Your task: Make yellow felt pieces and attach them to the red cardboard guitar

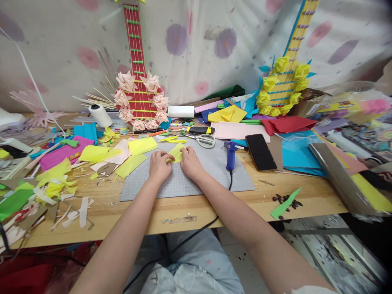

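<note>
Head view: fingers [169, 157] of both hands are pinching narrow on a small yellow paper piece [177, 152], which is lying on the grey cutting mat [190, 179] at mid-bench. Left hand [159, 165] is pressing the piece's left edge w/ thumb side; right hand [190, 162] is covering its right edge, fingertips curled down. Looks like a fold/crease being worked, though the exact fold line is hidden under the fingers.

To do it well, my read: keep paper flat on mat, line edges up before pressing, run the crease outward from centre so thin paper isn't tearing or skewing, keep one hand anchoring while the other is pressing.

Surroundings: blue glue gun [230, 154] is standing just right of the right hand, cord trailing off the bench edge toward the lap; worth watching for elbow snag. Scissors [204, 140] are lying behind the hands; black phone [260, 151] further right. Yellow paper sheets [122, 157] and scraps are crowding the mat's left edge. Red paper guitar w/ pink flowers [139, 98] is leaning on the back wall, yellow-flowered one [283, 87] at right. White thread spool [99, 115] at back left. Green strip [285, 203] w/ dark seeds near front right edge. Nothing is lying directly btwn the hands and the piece.
</note>
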`<state>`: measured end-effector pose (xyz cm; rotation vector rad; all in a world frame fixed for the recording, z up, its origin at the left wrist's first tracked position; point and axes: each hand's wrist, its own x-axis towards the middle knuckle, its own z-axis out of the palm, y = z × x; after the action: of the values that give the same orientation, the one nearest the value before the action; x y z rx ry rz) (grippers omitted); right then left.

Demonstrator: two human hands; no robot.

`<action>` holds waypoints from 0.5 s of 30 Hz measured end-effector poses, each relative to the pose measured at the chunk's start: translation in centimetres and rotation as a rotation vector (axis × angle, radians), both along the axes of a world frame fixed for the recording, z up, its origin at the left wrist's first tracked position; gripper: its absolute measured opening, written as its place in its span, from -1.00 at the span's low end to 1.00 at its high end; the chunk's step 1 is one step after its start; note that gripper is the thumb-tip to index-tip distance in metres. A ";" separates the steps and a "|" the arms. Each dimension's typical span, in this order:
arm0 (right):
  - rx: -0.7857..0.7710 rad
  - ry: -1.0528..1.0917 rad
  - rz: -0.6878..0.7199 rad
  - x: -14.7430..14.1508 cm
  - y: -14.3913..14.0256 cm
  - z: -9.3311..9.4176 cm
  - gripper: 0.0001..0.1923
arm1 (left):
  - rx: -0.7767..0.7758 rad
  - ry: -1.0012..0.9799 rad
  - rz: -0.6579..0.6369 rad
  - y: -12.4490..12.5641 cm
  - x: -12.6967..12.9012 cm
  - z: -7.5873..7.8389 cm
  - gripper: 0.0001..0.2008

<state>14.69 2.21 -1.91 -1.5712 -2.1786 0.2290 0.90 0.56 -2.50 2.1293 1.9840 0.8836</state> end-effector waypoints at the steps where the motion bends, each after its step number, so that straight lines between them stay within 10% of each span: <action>1: -0.013 0.002 -0.013 0.1 0.0 0.0 -0.66 | 0.004 -0.012 -0.011 0.1 -0.1 -0.1 -0.75; 9: -0.040 0.268 -0.081 0.7 1.0 -0.3 -0.64 | -0.175 -0.484 -0.058 2.6 -1.1 1.1 -0.66; 15: -0.089 0.576 0.013 1.1 1.6 -0.6 -0.70 | -0.411 -0.427 -0.142 3.2 -1.0 2.7 -0.63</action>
<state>15.82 3.80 -2.52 -1.3238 -1.7423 0.6970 -0.13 3.79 0.17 1.6647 1.6105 0.7489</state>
